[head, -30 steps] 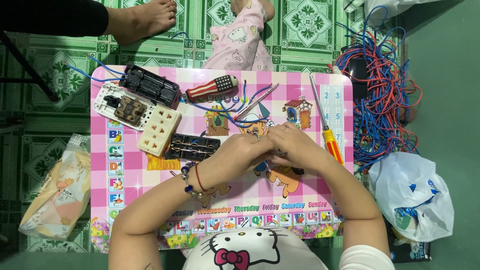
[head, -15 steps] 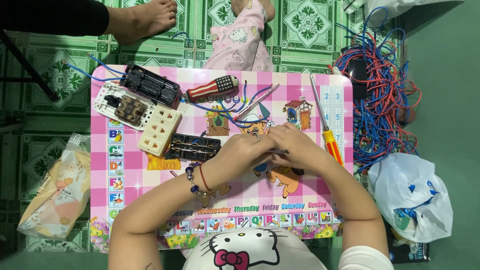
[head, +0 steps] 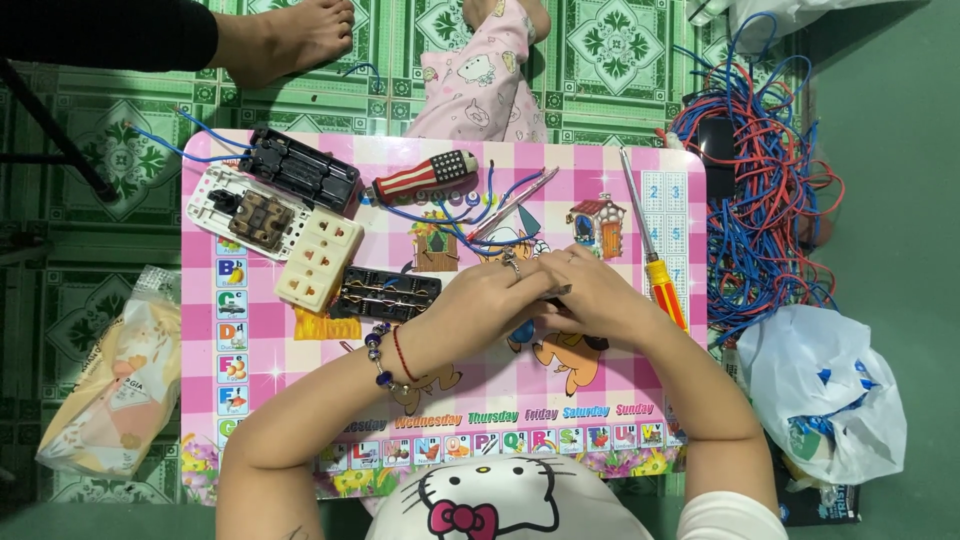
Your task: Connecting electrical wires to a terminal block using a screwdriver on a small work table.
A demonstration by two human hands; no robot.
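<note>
My left hand (head: 487, 300) and my right hand (head: 595, 296) meet over the middle of a small pink checked table (head: 300, 420), fingers closed together around a small dark part (head: 553, 297) that is mostly hidden. Blue and red wires (head: 470, 215) run from the hands up toward the table's far edge. A black socket insert with metal strips (head: 386, 294) lies just left of my left hand. A ring sits on my left hand and bead bracelets on the wrist.
Cream socket face (head: 319, 259), white switch plate (head: 247, 212) and black housing (head: 303, 170) lie at the far left. A striped-handled screwdriver (head: 423, 177) and an orange-handled screwdriver (head: 655, 255) rest on the table. Tangled wires (head: 765, 180), white bag (head: 825, 395), snack bag (head: 112, 385). Another person's foot (head: 285, 40).
My hands stay together at the table's middle with only small finger movement. Nothing else has moved.
</note>
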